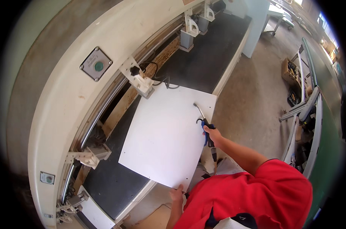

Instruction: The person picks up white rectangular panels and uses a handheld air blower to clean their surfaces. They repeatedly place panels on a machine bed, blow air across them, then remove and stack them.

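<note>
Two hands in view, both the person's own, coming up from the lower edge past a red sleeve. Left hand: fingers pinched closed on the near edge of the white panel, close to its near corner. Right hand: fist wrapped around the grip of a blue air blow gun, at the panel's right edge.

One panel, flat on the dark machine bed, turned slightly askew. Long axis runs away from the person, from the near corner by the left hand toward the far edge by the clamps. It lies forward of both hands; each hand touches or overhangs a different edge, left hand near end, right hand on the right side about halfway up.

One blow gun, thin metal nozzle angled up and left over the panel's surface, tip near the far right corner. Whether the trigger is pressed: cannot tell.

Farther off: white clamp brackets along the machine's curved rail, at least four, nearest one at the panel's far left corner. One green push button on the cream housing. Concrete floor to the right.
</note>
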Demonstrator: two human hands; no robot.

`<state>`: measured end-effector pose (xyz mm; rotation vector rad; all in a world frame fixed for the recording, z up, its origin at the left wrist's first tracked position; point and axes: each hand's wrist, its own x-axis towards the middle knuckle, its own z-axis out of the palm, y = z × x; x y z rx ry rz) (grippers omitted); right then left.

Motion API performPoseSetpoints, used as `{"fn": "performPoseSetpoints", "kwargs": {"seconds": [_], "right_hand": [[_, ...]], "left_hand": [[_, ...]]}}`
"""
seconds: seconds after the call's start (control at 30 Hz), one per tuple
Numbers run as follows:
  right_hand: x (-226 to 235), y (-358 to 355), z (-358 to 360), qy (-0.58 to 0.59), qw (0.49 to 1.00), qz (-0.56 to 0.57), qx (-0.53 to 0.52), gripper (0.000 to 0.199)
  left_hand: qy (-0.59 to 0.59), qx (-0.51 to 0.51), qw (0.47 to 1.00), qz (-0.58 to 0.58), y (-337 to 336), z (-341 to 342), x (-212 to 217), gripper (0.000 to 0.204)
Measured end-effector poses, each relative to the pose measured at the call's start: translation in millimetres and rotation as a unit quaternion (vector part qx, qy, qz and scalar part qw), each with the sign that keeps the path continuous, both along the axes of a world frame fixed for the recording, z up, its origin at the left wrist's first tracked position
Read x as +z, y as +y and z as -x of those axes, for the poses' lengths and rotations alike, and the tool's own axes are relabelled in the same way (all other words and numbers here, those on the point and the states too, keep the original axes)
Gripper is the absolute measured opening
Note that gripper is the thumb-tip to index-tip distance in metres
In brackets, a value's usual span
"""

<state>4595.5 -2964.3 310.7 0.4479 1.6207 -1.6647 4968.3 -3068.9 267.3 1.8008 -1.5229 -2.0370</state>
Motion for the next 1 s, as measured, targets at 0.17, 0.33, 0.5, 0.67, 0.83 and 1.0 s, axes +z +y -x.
{"fn": "performPoseSetpoints", "kwargs": {"seconds": [0.17,0.33,0.5,0.67,0.83,1.0], "right_hand": [[1,51,67,0.023,0.992,-0.022,-0.125,0.034],[-15,140,207,-0.005,0.982,0.026,-0.187,0.038],[1,176,297,-0.022,0.988,0.081,-0.132,0.041],[-19,202,412,0.024,0.961,0.096,-0.257,0.031],[-34,211,546,0.068,0.908,0.115,-0.396,0.031],[-73,218,667,0.107,0.893,0.134,-0.416,0.033]], "left_hand": [[-0.041,-0.156,0.986,0.052,-3,105,35,0.033],[0.043,-0.199,0.976,0.082,33,281,8,0.033],[0.111,-0.244,0.96,-0.082,119,488,-2,0.036],[0.102,-0.356,0.928,0.041,156,616,33,0.052],[0.024,-0.311,0.939,0.145,134,585,-17,0.064],[-0.182,-0.206,0.956,0.099,132,476,-5,0.066]]}}
